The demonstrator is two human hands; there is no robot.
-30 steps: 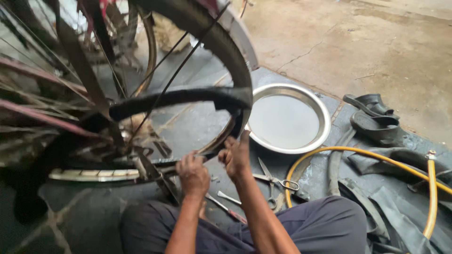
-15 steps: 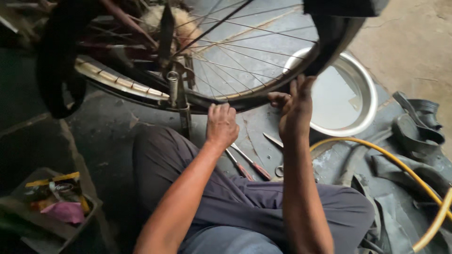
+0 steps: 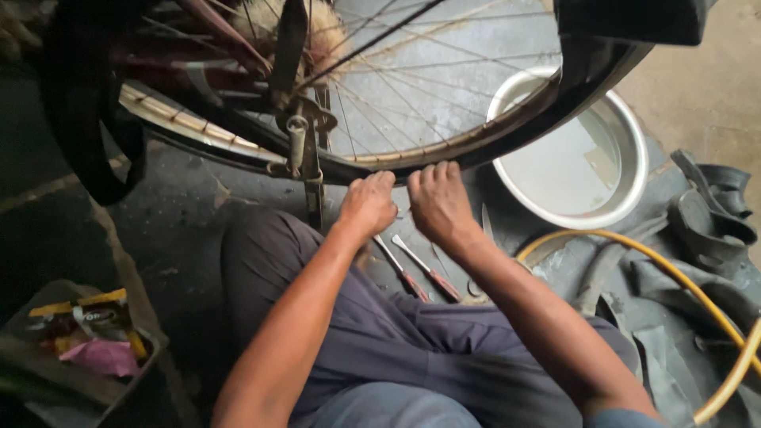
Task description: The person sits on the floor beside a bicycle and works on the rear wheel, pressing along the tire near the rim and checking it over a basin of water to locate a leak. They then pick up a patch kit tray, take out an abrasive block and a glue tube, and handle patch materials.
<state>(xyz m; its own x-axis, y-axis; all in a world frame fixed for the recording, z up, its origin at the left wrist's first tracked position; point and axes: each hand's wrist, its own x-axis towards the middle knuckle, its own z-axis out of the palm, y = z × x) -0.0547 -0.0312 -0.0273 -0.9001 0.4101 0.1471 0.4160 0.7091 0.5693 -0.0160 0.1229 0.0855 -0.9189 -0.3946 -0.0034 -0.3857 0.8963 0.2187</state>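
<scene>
A bicycle wheel with a metal rim (image 3: 198,127), thin spokes and a black tyre (image 3: 555,103) fills the top of the head view. My left hand (image 3: 369,204) and my right hand (image 3: 438,202) sit side by side at the lowest part of the wheel, fingers curled onto the tyre's edge where it meets the rim. Part of the black tyre (image 3: 87,150) hangs loose off the rim at the left. Two red-handled tools (image 3: 420,277) lie on the floor just under my hands.
A round metal basin (image 3: 630,190) holding water stands right of the wheel. A yellow hose (image 3: 682,285) loops over black rubber tubes (image 3: 713,214) at the right. A box of small packets (image 3: 87,341) sits lower left. My knees in dark trousers (image 3: 412,341) fill the foreground.
The view has swung left and closer. Both hands have come together at the bottom of the wheel; the right hand dropped from the tyre near the basin to beside the left.
</scene>
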